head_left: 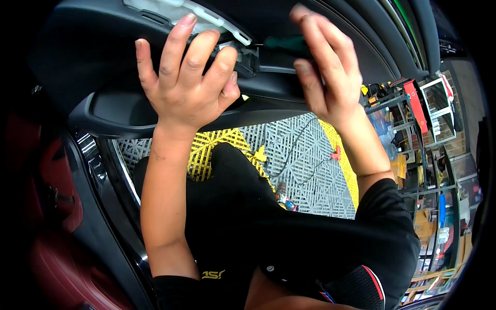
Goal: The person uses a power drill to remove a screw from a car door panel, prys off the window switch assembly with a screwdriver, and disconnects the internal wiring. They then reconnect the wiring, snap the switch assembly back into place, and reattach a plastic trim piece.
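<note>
One L hand (188,98) noted on my head-cam feed: fingers spread wide, back of hand to cam, over dk. door panel (276,89); index beside small blk. part (249,63), contact unconfirmed. R hand (333,77): thumb apart from bent fingers, alongside dk. green tool handle (284,44); I can't tell if gripped. Handle loc.: upper ctr., between hands, just right of blk. part. White strip (219,20) above; gray/yellow floor tiles (323,194) below.

door panel (103,59): matt plastic | floor grating (323,181): plastic | shirt (330,237): matt cloth | seat (67,268): smooth
</note>
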`<state>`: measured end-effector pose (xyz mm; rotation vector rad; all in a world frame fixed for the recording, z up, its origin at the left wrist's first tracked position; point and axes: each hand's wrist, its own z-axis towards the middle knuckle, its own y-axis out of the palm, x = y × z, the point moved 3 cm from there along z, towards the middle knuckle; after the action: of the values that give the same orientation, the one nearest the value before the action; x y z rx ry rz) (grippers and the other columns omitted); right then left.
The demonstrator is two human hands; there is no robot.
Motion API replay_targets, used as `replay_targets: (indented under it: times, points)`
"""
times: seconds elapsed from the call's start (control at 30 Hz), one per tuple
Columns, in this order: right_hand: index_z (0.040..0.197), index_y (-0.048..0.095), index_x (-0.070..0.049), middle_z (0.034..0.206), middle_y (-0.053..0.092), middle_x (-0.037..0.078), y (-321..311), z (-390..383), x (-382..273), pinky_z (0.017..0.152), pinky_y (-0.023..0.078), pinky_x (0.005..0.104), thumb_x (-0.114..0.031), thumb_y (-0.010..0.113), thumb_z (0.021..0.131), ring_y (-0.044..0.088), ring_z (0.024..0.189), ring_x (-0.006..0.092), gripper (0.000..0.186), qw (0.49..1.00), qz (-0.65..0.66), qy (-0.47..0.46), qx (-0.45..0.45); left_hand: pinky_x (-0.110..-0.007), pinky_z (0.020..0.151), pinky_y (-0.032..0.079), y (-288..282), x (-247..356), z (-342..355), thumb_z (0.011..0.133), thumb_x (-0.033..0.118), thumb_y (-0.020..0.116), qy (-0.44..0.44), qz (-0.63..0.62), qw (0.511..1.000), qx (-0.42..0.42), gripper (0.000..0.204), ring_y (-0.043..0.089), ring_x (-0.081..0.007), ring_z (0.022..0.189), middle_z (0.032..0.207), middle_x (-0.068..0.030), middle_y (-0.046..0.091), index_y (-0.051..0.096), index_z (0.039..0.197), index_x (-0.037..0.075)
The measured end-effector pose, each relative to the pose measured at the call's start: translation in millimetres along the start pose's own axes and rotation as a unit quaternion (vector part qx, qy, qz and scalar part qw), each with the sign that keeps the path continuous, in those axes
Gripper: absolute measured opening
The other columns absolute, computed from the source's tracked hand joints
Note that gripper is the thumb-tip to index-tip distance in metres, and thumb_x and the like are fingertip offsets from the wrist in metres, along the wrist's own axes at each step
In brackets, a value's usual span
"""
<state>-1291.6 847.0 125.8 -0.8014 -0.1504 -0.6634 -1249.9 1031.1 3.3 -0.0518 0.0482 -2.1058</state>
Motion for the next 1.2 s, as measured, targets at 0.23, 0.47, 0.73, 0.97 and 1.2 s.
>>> replay_targets:
  times: [0.23,0.47,0.73,0.97,1.2]
  points:
    - [0.105,0.077,-0.007,0.096,0.072,0.008,-5.2,6.5,-15.9,0.07,0.058,0.0302,-0.012,0.087,0.074,0.071,0.082,0.0214,0.033,0.998,-0.048,-0.032,-0.036,-0.054,0.128,0.007,-0.1,0.0,-1.3,0.091,0.036,0.058,-0.013,-0.004,1.0,-0.007,0.021,0.046,-0.0247,0.144,0.13,0.0044,0.064,0.073,0.104,0.03]
    - [0.116,0.072,-0.005,0.115,0.072,0.012,-27.9,33.7,-42.2,0.076,0.061,0.0328,-0.004,0.077,0.083,0.074,0.095,0.026,0.033,0.959,-0.106,0.029,-0.262,-0.056,0.122,0.03,-41.1,-31.3,-25.0,0.088,0.02,0.067,0.016,-0.12,0.992,-0.04,0.032,0.05,-0.0347,0.139,0.141,-0.008,0.058,0.07,0.12,0.024]
    - [0.093,0.06,-0.008,0.079,0.071,0.007,-26.0,54.6,-53.9,0.056,0.057,0.0302,-0.037,0.063,0.101,0.073,0.071,0.0195,0.03,0.849,-0.299,0.069,-0.43,-0.055,0.116,0.037,-124.3,-164.5,-205.0,0.088,0.011,0.067,0.068,-0.02,0.986,-0.153,0.038,0.058,-0.0339,0.131,0.139,-0.0118,0.057,0.065,0.125,0.02]
    - [0.111,0.067,-0.009,0.098,0.071,0.009,-7.5,59.3,-57.0,0.065,0.06,0.0346,-0.036,0.064,0.1,0.074,0.08,0.0245,0.03,0.875,-0.27,0.083,-0.393,-0.057,0.116,0.04,-112.3,-186.4,-249.0,0.092,0.011,0.068,-0.014,-0.006,0.982,-0.19,0.039,0.047,-0.0366,0.14,0.148,-0.0174,0.046,0.061,0.13,0.009]
    - [0.134,0.061,-0.012,0.115,0.071,0.011,-0.3,58.4,-68.7,0.078,0.062,0.0382,-0.021,0.062,0.1,0.074,0.094,0.0303,0.035,0.823,-0.301,0.122,-0.466,-0.053,0.113,0.046,-110.9,-184.3,-241.5,0.091,0.012,0.069,-0.052,-0.014,0.985,-0.161,0.031,0.052,-0.0334,0.135,0.143,-0.013,0.05,0.065,0.122,0.013]
